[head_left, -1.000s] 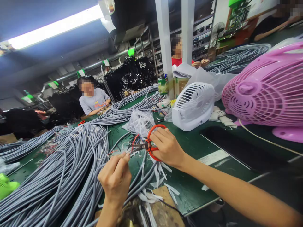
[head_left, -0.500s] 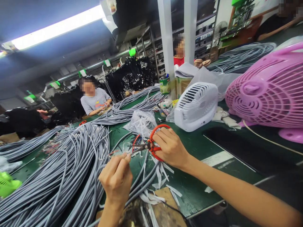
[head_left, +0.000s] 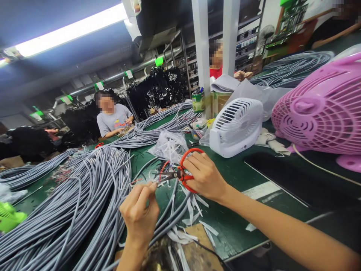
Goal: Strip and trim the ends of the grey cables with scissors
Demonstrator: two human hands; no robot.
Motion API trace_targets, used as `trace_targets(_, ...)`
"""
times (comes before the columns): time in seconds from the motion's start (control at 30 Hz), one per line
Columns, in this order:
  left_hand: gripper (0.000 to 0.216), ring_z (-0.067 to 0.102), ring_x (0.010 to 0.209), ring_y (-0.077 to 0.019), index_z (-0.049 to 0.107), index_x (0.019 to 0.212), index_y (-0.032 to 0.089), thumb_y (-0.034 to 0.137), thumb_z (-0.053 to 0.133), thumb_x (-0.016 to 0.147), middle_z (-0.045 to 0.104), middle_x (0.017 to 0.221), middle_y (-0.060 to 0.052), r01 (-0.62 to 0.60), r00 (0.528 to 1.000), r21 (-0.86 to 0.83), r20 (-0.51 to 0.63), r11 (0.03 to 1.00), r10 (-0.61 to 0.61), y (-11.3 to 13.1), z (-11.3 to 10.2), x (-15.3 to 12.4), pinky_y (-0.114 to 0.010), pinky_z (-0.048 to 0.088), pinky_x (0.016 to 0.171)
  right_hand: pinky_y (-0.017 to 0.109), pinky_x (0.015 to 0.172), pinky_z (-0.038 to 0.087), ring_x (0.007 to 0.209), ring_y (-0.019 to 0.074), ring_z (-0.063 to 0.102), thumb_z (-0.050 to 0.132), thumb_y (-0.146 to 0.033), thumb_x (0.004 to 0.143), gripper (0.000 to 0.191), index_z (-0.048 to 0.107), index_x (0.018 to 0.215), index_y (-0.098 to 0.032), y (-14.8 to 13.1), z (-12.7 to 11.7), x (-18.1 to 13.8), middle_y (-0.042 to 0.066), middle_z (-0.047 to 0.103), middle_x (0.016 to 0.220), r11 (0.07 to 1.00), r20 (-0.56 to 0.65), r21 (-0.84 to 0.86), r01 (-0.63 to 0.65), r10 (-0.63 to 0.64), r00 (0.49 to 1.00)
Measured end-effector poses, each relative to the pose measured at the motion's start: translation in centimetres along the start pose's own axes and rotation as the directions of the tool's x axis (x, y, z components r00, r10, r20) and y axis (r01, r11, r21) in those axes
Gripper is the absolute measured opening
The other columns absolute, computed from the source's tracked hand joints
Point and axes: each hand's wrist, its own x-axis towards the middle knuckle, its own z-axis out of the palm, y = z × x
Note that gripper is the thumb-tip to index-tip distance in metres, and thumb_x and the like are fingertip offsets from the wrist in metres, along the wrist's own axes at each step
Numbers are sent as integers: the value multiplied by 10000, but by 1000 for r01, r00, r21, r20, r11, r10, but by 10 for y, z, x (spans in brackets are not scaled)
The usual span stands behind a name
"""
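Orange-red-handled scissors point(head_left: 178, 174) are in my right hand point(head_left: 205, 177), with fingers through and around the handle loops. Their dark blades point left and reach the fingertips of my left hand point(head_left: 141, 207). That hand is closed in a pinch; what lies between the fingertips is too small to make out. Thin reddish wires point(head_left: 135, 181) show just beside the pinch. Grey cables point(head_left: 172, 218) run behind and below my left hand. White strips point(head_left: 193, 210) lie scattered under the scissors, and a clear plastic bag point(head_left: 170, 145) sits just beyond them.
A big bundle of grey cables point(head_left: 84, 195) covers the left of the green table point(head_left: 225, 229). A white fan point(head_left: 237, 128) and a pink fan point(head_left: 318, 109) stand at the right, near a black panel point(head_left: 284, 180). A person in grey point(head_left: 114, 120) works across the table.
The whole view has shifted slightly, so things appear a little further right. Both hands and the scissors keep nearly the same pose, the blades still at my left fingertips.
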Motion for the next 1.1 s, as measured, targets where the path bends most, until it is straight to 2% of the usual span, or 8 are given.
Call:
trace_targets(0.7, 171, 621, 612, -109, 580, 698, 184, 26, 563, 760, 638, 632, 9, -10, 1000, 54, 6, 998, 10, 0, 1, -1, -201, 460, 619, 301, 620, 280, 632, 200, 370, 400, -82, 762, 226, 555, 614, -152, -3, -1, -2, 57, 505, 573, 997, -7, -72, 10, -10, 1000)
trace_targets(0.93, 137, 614, 582, -111, 579, 684, 183, 73, 570, 766, 634, 623, 6, 121, 992, -51, 47, 991, -119, 1, 4, -1, -202, 464, 578, 300, 605, 302, 638, 208, 392, 400, -52, 724, 206, 556, 629, -147, -6, 1, -3, 66, 522, 588, 998, 43, -21, -56, 57, 997)
trace_targets(1.1, 75, 618, 559, -118, 596, 707, 179, 115, 601, 747, 652, 622, 5, 226, 974, -161, 66, 961, -218, 6, 8, -2, -209, 490, 562, 286, 610, 349, 644, 196, 437, 423, -49, 675, 161, 550, 664, -148, -11, 6, -7, 67, 563, 642, 972, 98, 150, -180, 167, 981)
